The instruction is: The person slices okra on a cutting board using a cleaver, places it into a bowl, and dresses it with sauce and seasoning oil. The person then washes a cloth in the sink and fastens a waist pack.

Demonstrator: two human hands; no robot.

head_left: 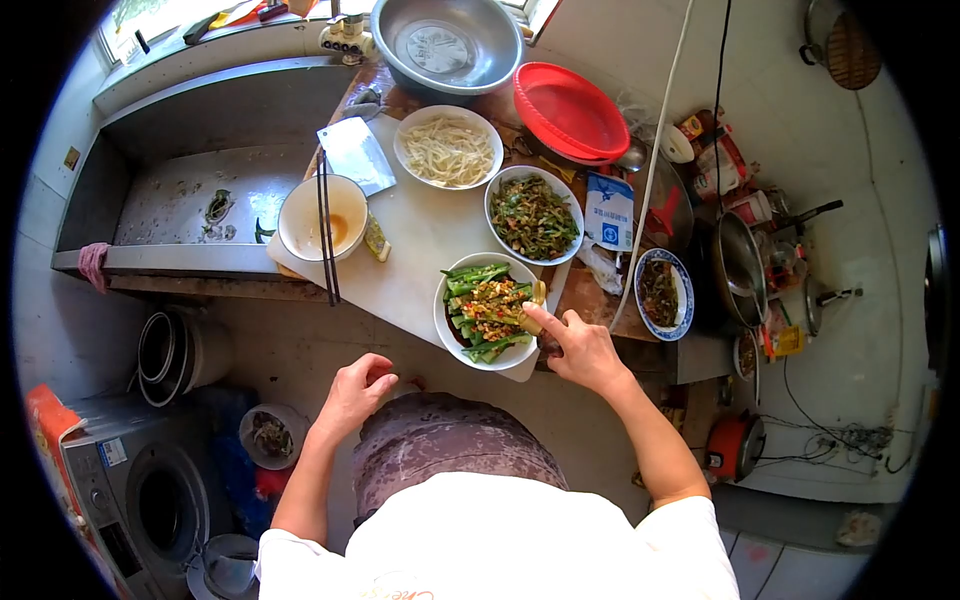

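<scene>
My right hand (pixel 585 350) is closed around a small dark bottle with a yellowish top (pixel 540 292), partly hidden by the fingers, at the right rim of a white bowl (pixel 441 325). Long green vegetables (pixel 472 278) lie in that bowl under a chopped red and pale topping (pixel 495 308). Lower left of the bowl, my left hand (pixel 357 392) hangs off the counter's edge, fingers loosely curled and apart, with nothing visible in it.
On the white board (pixel 400 290) stand a bowl with chopsticks (pixel 325 225), pale shreds (pixel 450 150) and a green dish (pixel 535 215). Behind are a metal basin (pixel 445 45) and red basin (pixel 570 112). A sink (pixel 190 190) is left; a patterned plate (pixel 662 293) and pan (pixel 740 265) are right.
</scene>
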